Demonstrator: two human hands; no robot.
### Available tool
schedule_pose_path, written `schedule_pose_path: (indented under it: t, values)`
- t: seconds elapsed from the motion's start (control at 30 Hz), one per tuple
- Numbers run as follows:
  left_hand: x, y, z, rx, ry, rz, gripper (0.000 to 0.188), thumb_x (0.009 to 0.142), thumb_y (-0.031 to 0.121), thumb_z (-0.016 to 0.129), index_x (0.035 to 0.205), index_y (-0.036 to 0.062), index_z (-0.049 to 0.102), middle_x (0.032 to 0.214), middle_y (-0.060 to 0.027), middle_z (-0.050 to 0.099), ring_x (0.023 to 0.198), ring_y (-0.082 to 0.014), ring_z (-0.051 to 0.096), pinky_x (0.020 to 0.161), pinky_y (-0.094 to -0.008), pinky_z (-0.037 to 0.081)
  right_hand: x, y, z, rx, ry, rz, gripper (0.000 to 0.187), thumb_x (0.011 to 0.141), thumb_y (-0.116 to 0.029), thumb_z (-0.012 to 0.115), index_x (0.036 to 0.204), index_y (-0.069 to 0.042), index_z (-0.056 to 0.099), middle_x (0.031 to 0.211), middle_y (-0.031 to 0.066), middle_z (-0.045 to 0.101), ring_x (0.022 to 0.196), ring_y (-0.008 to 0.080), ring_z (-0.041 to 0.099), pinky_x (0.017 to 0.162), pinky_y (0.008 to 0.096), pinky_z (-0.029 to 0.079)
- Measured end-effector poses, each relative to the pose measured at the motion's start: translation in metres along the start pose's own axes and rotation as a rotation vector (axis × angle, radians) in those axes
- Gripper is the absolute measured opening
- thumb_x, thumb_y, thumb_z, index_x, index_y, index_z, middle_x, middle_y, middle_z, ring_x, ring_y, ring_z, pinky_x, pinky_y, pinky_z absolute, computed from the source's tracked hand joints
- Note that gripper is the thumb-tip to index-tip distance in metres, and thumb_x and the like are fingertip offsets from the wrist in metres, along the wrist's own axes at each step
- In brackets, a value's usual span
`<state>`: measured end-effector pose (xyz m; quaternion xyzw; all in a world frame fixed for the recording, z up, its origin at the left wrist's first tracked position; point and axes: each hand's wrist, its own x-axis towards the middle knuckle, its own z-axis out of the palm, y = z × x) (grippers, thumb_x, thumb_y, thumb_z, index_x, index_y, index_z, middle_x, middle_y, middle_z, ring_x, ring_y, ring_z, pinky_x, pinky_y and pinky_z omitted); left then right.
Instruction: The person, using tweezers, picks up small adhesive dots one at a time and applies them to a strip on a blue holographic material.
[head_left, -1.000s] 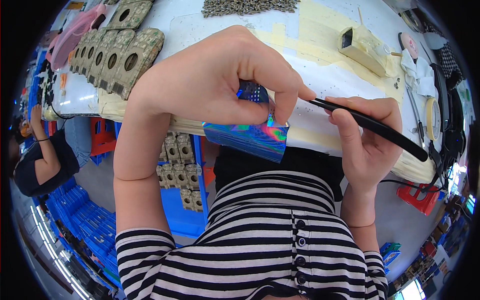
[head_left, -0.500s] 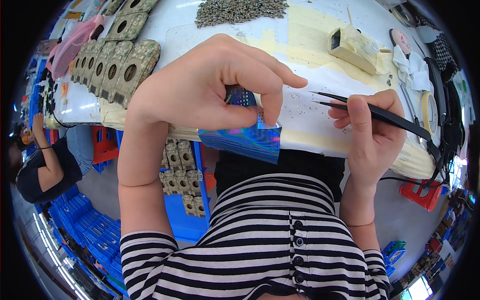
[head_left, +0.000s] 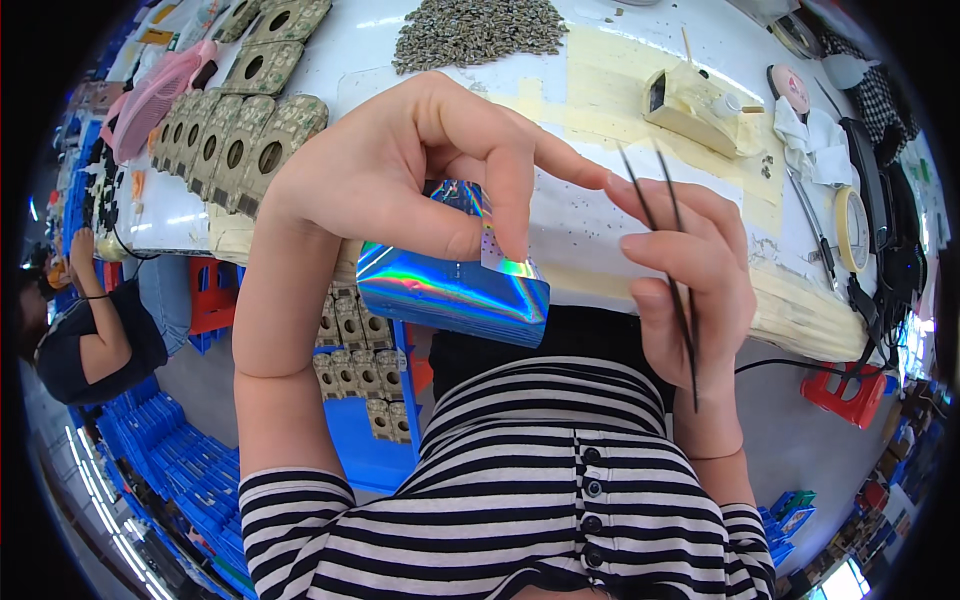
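My left hand (head_left: pixel 410 165) pinches a shiny blue holographic sheet (head_left: pixel 450 295) between thumb and a bent finger. The sheet hangs over the front edge of the table, and small dots show on its upper part. Stretched out to the right, the left index finger meets or nearly meets a fingertip of my right hand (head_left: pixel 700 260). Black tweezers (head_left: pixel 683 300) are held among the right fingers, their two tips apart and pointing to the far side. Beneath the hands lies a white paper (head_left: pixel 580 225) with tiny scattered bits, too small to name.
A heap of small metallic pieces (head_left: pixel 480 35) lies at the back. Camouflage-patterned pieces with round holes (head_left: pixel 222 150) stand at the left, near a pink mesh basket (head_left: pixel 165 100). To the right are a tape-covered box (head_left: pixel 700 110) and a tape roll (head_left: pixel 852 230). Another person (head_left: pixel 100 320) is far left.
The tweezers have swung from slanting leftward to nearly upright. My right hand has moved left, up to the left index finger. The blue sheet has shifted slightly left and toward me.
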<state>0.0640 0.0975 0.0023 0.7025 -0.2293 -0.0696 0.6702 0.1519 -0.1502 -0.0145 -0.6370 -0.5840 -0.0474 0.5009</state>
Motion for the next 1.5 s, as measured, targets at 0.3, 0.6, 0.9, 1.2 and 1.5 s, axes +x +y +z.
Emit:
schedule_pose_path:
  t: [0.3,0.6,0.9,1.2,1.5]
  values:
    - [-0.003,-0.001,-0.001,-0.072,0.032,-0.028,0.005,0.071,0.008,0.074,0.072,0.0050,0.071,0.122,-0.0367,0.057,0.111,-0.0398,0.063,0.099,-0.0377,0.045,-0.003,-0.001,0.001,-0.072,-0.019,0.030,0.020,0.080,-0.012,0.072,0.096,-0.004,0.063,0.097,0.0109,0.072,0.089,0.0283,0.060,0.075,0.0344,0.050]
    - [-0.002,0.008,0.001,-0.097,0.058,-0.142,0.004,0.072,0.007,0.074,0.073,0.0045,0.070,0.121,-0.0375,0.057,0.085,-0.0231,0.070,0.077,-0.0263,0.051,-0.012,0.003,-0.002,0.120,0.071,0.146,0.013,0.090,-0.012,0.065,0.095,-0.001,0.062,0.091,0.0122,0.071,0.077,0.0237,0.060,0.070,0.0311,0.049]
    - [0.003,0.007,0.020,-0.066,0.177,0.116,0.005,0.077,0.003,0.069,0.080,0.0050,0.068,0.112,-0.0346,0.061,0.048,-0.0017,0.053,0.046,-0.0155,0.040,-0.009,-0.027,0.004,0.340,0.081,0.168,0.029,0.072,-0.004,0.082,0.086,-0.003,0.056,0.084,0.0133,0.067,0.082,0.0251,0.070,0.066,0.0313,0.056]
    - [0.018,0.035,0.072,0.345,0.535,0.050,0.073,0.074,0.028,0.075,0.131,-0.0067,0.046,0.128,-0.0262,0.056,0.114,-0.0279,0.057,0.096,-0.0353,0.043,-0.018,-0.025,-0.054,0.348,0.323,0.244,0.031,0.079,0.012,0.070,0.092,-0.004,0.047,0.091,0.0129,0.066,0.079,0.0129,0.062,0.071,0.0235,0.049]
    - [0.021,0.072,0.120,-0.100,0.299,0.543,0.017,0.093,0.024,0.058,0.096,0.0080,0.051,0.093,-0.0095,0.062,0.085,-0.0180,0.054,0.075,-0.0334,0.046,0.013,0.067,-0.168,-0.013,0.746,0.367,0.017,0.085,-0.005,0.073,0.096,-0.005,0.059,0.093,0.0056,0.068,0.085,0.0084,0.062,0.074,0.0180,0.045]
